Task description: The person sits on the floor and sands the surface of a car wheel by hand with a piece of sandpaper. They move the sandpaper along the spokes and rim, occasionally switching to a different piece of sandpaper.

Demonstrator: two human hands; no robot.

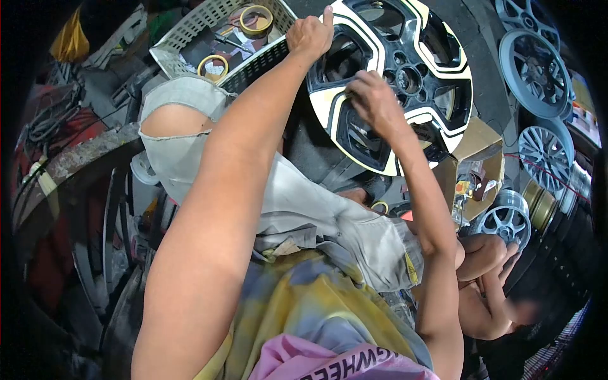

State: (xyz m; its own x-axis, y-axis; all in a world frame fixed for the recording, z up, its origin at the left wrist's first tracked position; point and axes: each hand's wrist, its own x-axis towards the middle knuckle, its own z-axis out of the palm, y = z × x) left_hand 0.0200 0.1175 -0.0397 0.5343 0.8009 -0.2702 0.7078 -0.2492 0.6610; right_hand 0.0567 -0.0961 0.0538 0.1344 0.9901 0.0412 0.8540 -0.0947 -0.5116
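A black alloy wheel (405, 81) with white and pale yellow spoke faces is tilted in front of my knees. At its left edge, next to the crate, my left hand (309, 37) is closed around the rim, one finger pointing up along it. My right hand (378, 104) is over a lower-left spoke, its fingers curled together against the surface. Whatever those fingers may hold is too small or hidden to make out.
A pale plastic crate (166, 56) at upper left holds tape rolls (256, 20) and scraps. At right are an open cardboard box (484, 136), several blue-grey wheels (535, 73) and a bronze rim (540, 206). Another person (494, 285) sits at lower right.
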